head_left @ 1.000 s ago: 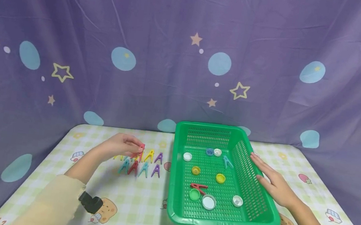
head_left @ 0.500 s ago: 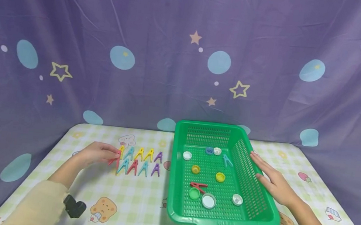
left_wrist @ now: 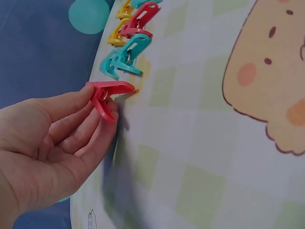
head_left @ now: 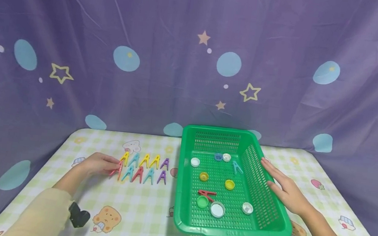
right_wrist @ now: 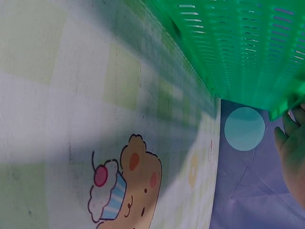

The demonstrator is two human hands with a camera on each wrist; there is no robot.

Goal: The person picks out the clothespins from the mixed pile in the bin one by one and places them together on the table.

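At the left end of the front row on the table, my left hand (head_left: 97,164) pinches a red clothespin (left_wrist: 110,87) between thumb and fingertips. Beside it in that row lie a teal clothespin (head_left: 128,174), a red one, another teal one and a purple one (head_left: 162,177). Behind them runs a second row of yellow, teal and purple clothespins, starting with a yellow clothespin (head_left: 124,158). My right hand (head_left: 287,192) rests with extended fingers on the right rim of the green basket (head_left: 228,233). Only part of that hand shows in the right wrist view.
Inside the basket lie several bottle caps, such as a white cap (head_left: 217,209) and a yellow cap (head_left: 229,184), plus a red clothespin (head_left: 206,194) and a teal clothespin (head_left: 237,167). A purple curtain (head_left: 164,91) hangs behind the checked tablecloth (head_left: 144,206).
My left hand has carried the red clothespin left and nearer, from above the back row to the front row's left end. My right hand stays on the basket rim.
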